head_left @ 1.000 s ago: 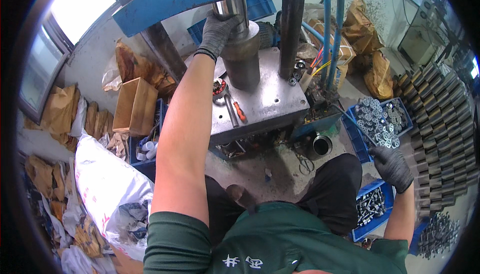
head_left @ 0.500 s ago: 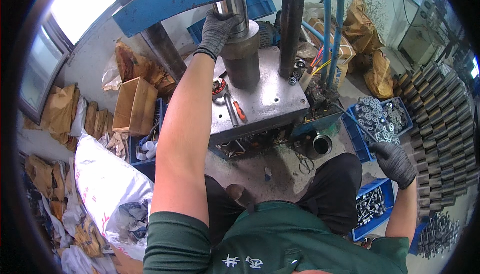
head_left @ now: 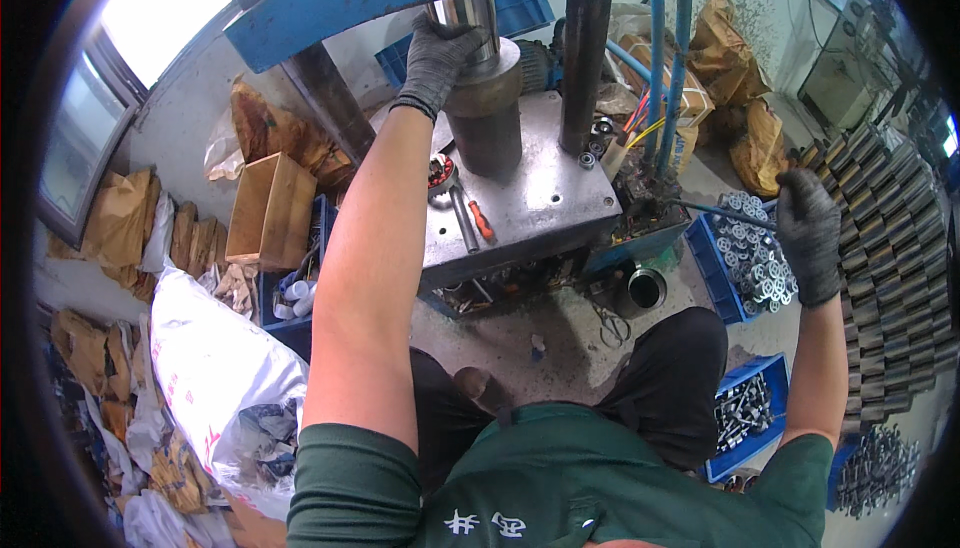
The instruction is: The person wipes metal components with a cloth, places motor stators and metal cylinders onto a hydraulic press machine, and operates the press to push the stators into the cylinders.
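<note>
My left hand (head_left: 440,53), in a dark grey glove, reaches far forward and grips the top of a dark steel cylinder (head_left: 490,128) under the shiny ram of a blue-framed press. The cylinder stands upright on the grey press plate (head_left: 560,188). My right hand (head_left: 808,233), also gloved, is out to the right with its fingers closed round the end of a thin lever rod (head_left: 725,211) that sticks out from the press side. Below that hand sits a blue crate of metal ring parts (head_left: 745,258).
A red-handled screwdriver (head_left: 482,220), a wrench (head_left: 462,218) and a round red-and-black part (head_left: 440,170) lie on the plate. A second blue crate (head_left: 745,413) holds small shafts by my right knee. Rows of dark stacked parts (head_left: 880,248) fill the right; a cardboard box (head_left: 268,210) and white sack (head_left: 215,368) stand left.
My right hand has risen from beside the lower crate up to the lever rod and closed on it. My left hand has stayed on the cylinder top.
</note>
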The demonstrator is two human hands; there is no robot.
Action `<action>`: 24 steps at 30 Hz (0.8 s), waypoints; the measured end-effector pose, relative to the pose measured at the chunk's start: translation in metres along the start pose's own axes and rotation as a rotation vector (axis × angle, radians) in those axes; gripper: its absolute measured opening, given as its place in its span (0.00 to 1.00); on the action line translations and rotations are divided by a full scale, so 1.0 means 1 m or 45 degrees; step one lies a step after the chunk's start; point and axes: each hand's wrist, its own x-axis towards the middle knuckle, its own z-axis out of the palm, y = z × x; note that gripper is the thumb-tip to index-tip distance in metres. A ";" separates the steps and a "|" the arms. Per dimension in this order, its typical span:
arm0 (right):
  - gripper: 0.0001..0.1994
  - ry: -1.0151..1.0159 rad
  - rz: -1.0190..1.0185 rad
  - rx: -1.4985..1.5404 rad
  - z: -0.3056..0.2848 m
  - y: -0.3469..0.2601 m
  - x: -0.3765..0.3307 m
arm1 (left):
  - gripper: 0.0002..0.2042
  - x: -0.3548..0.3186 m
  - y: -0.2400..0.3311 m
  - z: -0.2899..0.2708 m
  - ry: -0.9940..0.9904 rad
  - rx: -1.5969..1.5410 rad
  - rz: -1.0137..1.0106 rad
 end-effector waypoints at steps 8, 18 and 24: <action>0.13 -0.372 0.016 -0.026 -0.013 -0.011 -0.017 | 0.41 -0.001 0.000 0.001 -0.010 -0.019 -0.107; 0.13 -1.092 0.103 0.164 -0.031 -0.009 -0.073 | 0.40 0.002 -0.008 0.001 0.017 0.005 -0.033; 0.13 -1.003 0.049 0.134 -0.028 -0.005 -0.078 | 0.38 0.002 -0.006 0.001 0.015 -0.001 0.007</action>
